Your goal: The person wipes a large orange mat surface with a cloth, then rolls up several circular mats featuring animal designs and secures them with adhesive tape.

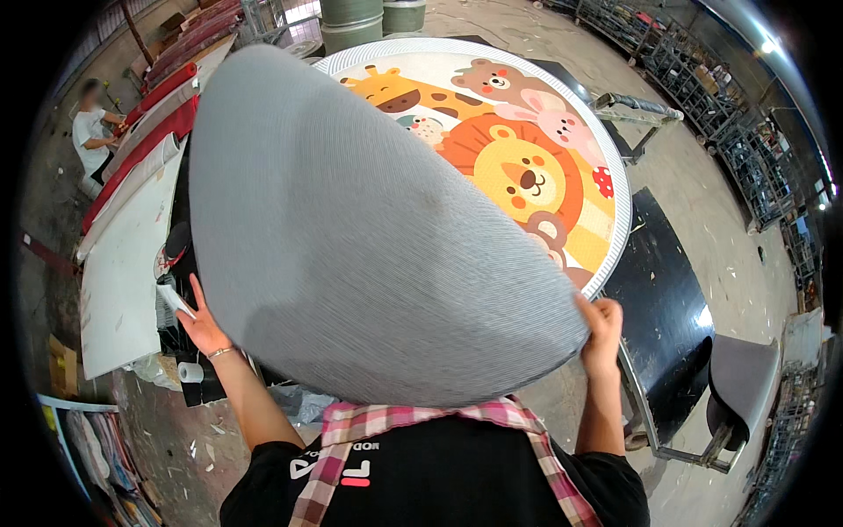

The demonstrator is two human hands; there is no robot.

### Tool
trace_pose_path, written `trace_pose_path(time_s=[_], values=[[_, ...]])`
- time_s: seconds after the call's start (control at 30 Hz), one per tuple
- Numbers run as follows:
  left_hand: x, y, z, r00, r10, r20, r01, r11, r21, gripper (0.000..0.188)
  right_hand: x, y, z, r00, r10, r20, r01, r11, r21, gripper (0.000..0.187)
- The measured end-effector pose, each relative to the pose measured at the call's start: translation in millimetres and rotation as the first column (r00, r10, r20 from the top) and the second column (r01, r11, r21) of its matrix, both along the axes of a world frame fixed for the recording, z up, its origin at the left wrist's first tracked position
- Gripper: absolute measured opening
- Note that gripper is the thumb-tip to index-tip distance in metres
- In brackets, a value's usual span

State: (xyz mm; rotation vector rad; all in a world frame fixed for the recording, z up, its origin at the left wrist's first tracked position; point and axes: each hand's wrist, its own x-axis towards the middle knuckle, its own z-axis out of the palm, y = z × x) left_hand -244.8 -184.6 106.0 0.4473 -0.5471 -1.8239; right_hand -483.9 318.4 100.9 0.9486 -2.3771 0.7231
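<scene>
A large grey sheet (378, 228) with fine ribbing and a curved outline rises in front of me. My right hand (601, 329) is closed around its right corner. On the other side my left hand (204, 327) is by the lower left edge, fingers spread. A small white flat object (176, 300) shows against those fingers; whether it is held I cannot tell. Behind the sheet lies a round mat (527, 176) printed with a lion, giraffe, bear and rabbit, its rim pale and striped. The sheet hides the mat's left part, so I cannot tell whether the two are joined.
A black tabletop (663, 307) extends to the right, beside a grey chair (742, 378). At left stands a long white table (132, 290) with red rolls (154, 136) and a person (92, 132) beyond. A white roll (190, 372) and green drums (351, 22) are also around.
</scene>
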Motion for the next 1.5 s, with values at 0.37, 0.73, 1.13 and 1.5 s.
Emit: trace_pose_path(time_s=[0.37, 0.73, 1.13, 1.5], values=[[-62.1, -48.2, -63.9, 0.709, -0.548, 0.443, 0.363, 0.823, 0.437, 0.038, -46.6, 18.7, 1.8, 0.055, 0.622, 0.781, 0.524, 0.647, -0.553, 0.049], [2.4, 30.8, -85.0, 0.667, -0.115, 0.736, 0.213, 0.976, -0.040, 0.029, -43.9, -5.9, 10.0, -0.100, 0.664, 0.741, 0.825, 0.472, -0.311, 0.049], [-62.2, 29.7, -81.8, 0.512, 0.219, 0.831, 0.275, 0.874, -0.400, 0.025, -109.7, -150.1, 217.4, 0.740, 0.669, 0.070, -0.418, 0.538, -0.732, 0.041], [-34.0, 175.8, -104.8, 0.525, -0.378, 0.762, 0.480, 0.871, 0.101, 0.024, -270.6, 25.3, -41.7, 0.858, -0.279, 0.431, 0.406, 0.883, -0.237, 0.042]])
